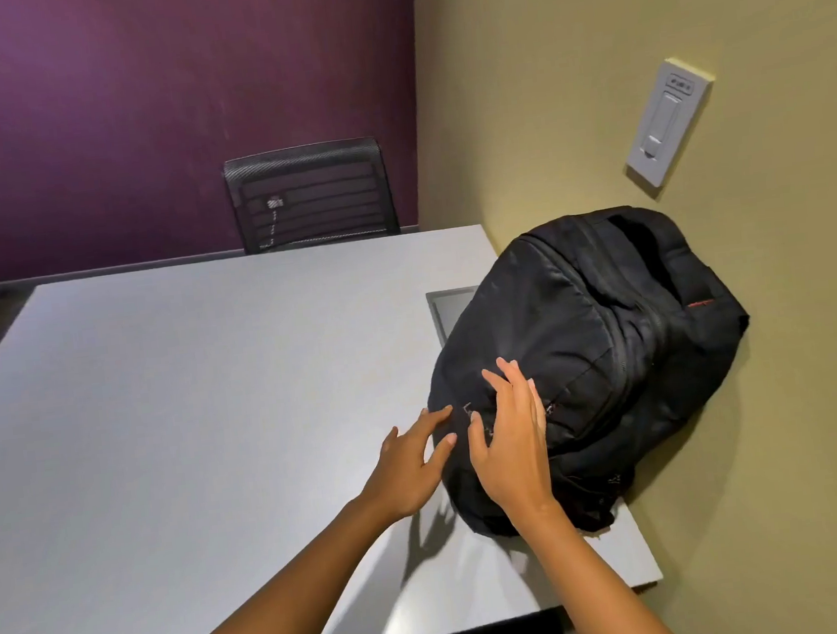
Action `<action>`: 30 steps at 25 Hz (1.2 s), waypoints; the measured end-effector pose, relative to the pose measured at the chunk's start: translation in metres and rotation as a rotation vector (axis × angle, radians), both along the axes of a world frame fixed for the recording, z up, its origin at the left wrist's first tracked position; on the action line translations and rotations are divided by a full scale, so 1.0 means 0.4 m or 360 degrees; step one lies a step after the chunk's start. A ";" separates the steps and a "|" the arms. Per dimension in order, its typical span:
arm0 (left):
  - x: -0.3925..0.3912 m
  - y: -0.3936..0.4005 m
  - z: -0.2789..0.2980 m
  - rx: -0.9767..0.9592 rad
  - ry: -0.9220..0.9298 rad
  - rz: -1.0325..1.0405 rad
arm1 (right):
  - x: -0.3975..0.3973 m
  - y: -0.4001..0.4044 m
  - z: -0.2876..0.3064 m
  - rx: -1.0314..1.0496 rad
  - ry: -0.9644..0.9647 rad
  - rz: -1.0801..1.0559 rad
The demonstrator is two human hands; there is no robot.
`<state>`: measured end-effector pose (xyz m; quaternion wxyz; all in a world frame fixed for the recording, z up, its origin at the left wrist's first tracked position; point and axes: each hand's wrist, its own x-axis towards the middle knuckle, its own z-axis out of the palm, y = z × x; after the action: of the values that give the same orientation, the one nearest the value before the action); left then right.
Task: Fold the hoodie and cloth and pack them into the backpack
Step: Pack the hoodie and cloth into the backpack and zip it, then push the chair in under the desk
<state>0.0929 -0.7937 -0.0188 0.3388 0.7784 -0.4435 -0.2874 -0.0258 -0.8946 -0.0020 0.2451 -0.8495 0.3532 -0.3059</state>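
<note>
Now the black backpack (580, 351) lies bulging on the right side of the grey table (181, 393), leaning against the yellow wall (686, 30). Both hands are spread with straight fingers: the left hand (411, 467) touches the bag's near left edge, and the right hand (512, 441) rests flat on its front panel by the zipper. A black chair (313, 193) stands beyond the table.

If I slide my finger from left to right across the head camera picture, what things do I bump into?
Table → chair → left hand → right hand → backpack → light switch on the wall.
</note>
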 end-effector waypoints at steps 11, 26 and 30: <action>0.044 0.278 -0.047 -0.0085 0.0149 0.0650 | 0.090 0.166 -0.054 0.0160 -0.0022 0.0662; 0.111 0.931 -0.017 0.0008 0.0092 0.1079 | 0.228 0.725 -0.069 0.0286 0.0062 0.0949; 0.107 1.118 -0.001 0.0093 0.0094 0.1048 | 0.225 0.907 -0.070 0.0393 0.0047 0.0972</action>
<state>0.1358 -0.3464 -0.0193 0.4038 0.8807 -0.1495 -0.1976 0.0644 -0.5317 -0.0301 0.4214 -0.8843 0.1201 -0.1610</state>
